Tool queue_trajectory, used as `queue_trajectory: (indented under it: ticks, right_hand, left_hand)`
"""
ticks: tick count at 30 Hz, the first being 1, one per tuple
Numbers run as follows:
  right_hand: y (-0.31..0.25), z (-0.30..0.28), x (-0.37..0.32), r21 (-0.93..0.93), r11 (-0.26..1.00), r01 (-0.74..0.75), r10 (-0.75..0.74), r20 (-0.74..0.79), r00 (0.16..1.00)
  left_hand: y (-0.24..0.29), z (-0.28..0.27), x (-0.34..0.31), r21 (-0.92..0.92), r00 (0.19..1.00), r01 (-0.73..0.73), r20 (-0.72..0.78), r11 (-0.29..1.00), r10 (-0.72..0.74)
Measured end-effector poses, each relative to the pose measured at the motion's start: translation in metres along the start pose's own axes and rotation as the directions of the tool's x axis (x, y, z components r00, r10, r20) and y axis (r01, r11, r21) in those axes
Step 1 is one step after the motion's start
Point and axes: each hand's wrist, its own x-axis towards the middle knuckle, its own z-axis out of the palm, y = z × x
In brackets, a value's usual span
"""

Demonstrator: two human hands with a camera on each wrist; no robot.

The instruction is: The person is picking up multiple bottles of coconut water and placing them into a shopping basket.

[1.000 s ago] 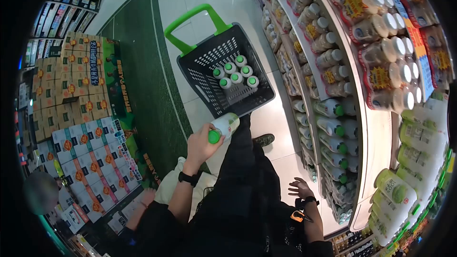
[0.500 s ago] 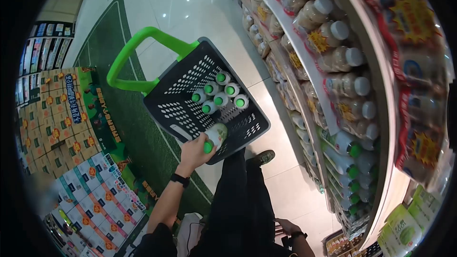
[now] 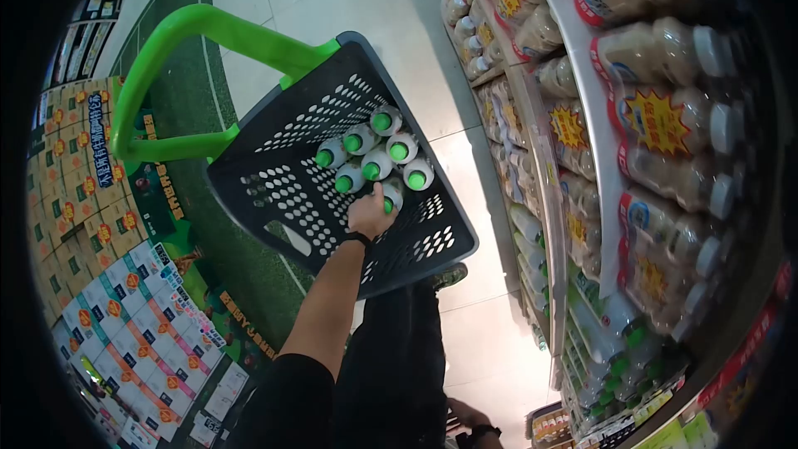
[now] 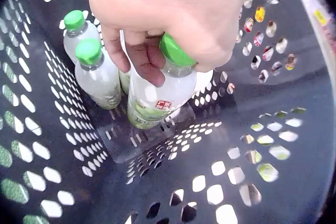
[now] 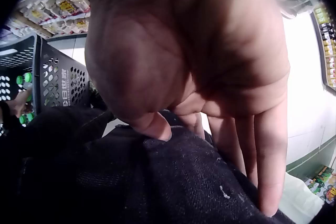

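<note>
Here, the left hand (image 3: 371,214) reaches down inside the basket (image 3: 307,108), well within its rim, thumb and fingers curled round the green-capped neck of the held bottle (image 4: 160,95); whether the bottle's base touches the basket floor is hidden. A gap of bare mesh lies between that bottle and the nearest perforated wall, while seven other bottles (image 3: 371,171) stand clustered just beyond the hand, crowding that side. The raised green handle (image 3: 208,25) arches off the far left edge, away from the wrist. A strip of tiled floor (image 3: 465,150) separates the basket from the stocked shelf (image 3: 544,183) on the right; green matting (image 3: 220,199) and stacked cartons (image 3: 75,183) lie left. The right hand (image 5: 194,61) hangs with fingers extended and slightly apart, close over dark trousers (image 5: 173,176); I cannot tell whether they touch
</note>
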Motion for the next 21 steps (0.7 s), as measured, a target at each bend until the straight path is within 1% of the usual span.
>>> queue_trajectory:
  ticks: [1,2,3,4,5,6,7,9,10,11,13,14,15,17,19,21]
  right_hand:
    - [-0.007,0.002,-0.006,0.023,1.0,-0.007,0.007,0.005,1.0]
    - [-0.012,0.003,-0.013,0.011,1.0,-0.02,0.02,0.008,1.0]
    - [-0.011,-0.003,-0.005,0.013,1.0,-0.025,0.025,0.006,1.0]
    - [-0.007,-0.005,0.005,0.012,0.999,-0.05,0.049,0.057,0.997]
    - [-0.004,-0.008,0.016,0.006,0.997,-0.072,0.071,0.108,0.992]
    - [-0.005,-0.008,0.019,0.001,0.997,-0.081,0.081,0.113,0.99]
    - [-0.006,-0.009,0.022,0.0,0.996,-0.088,0.087,0.114,0.99]
    - [-0.004,-0.009,0.022,-0.001,0.998,-0.067,0.067,0.107,0.992]
    - [-0.008,-0.008,0.018,0.002,0.997,-0.077,0.076,0.107,0.991]
    - [-0.014,-0.007,0.013,-0.008,0.998,-0.068,0.068,0.125,0.99]
    - [-0.014,-0.004,0.017,-0.02,0.998,-0.065,0.067,0.154,0.986]
    - [-0.012,-0.007,0.027,-0.047,0.997,-0.068,0.074,0.14,0.987]
    - [-0.013,-0.007,0.029,-0.074,0.995,-0.071,0.08,0.123,0.989]
    - [-0.009,-0.009,0.032,-0.047,0.994,-0.101,0.106,0.119,0.987]
    - [-0.003,-0.009,0.029,-0.005,1.0,-0.001,0.001,0.099,0.995]
    - [-0.005,-0.008,0.022,0.0,1.0,0.001,-0.001,0.088,0.996]
  left_hand:
    - [0.003,0.007,0.013,0.003,0.997,0.069,0.04,0.998,-0.069]
    - [0.005,0.014,0.024,-0.053,0.983,0.171,0.084,0.984,-0.166]
    - [0.008,0.02,0.029,-0.055,0.982,0.172,0.089,0.984,-0.166]
    - [0.01,0.024,0.032,-0.17,0.954,0.298,0.098,0.939,-0.284]
    - [0.009,0.026,0.035,-0.281,0.91,0.414,0.116,0.866,-0.398]
    - [0.009,0.026,0.038,-0.408,0.875,0.484,0.224,0.774,-0.43]
    - [0.009,0.026,0.039,-0.405,0.872,0.49,0.228,0.772,-0.433]
    - [0.012,0.026,0.037,-0.566,0.848,0.528,0.324,0.633,-0.419]
    - [0.005,0.044,0.043,-0.51,0.876,0.479,0.222,0.714,-0.429]
    - [-0.002,0.062,0.046,-0.507,0.873,0.485,0.229,0.713,-0.431]
    - [-0.001,0.057,0.045,-0.44,0.919,0.39,0.135,0.809,-0.369]
    - [-0.001,0.055,0.045,-0.387,0.925,0.378,0.117,0.841,-0.362]
    - [-0.001,0.049,0.045,-0.381,0.924,0.381,0.117,0.842,-0.365]
    - [0.004,0.041,0.043,-0.294,0.938,0.346,0.135,0.891,-0.319]
    - [0.009,0.034,0.039,-0.306,0.933,0.359,0.148,0.881,-0.329]
    - [0.013,0.034,0.036,-0.313,0.929,0.37,0.152,0.875,-0.339]
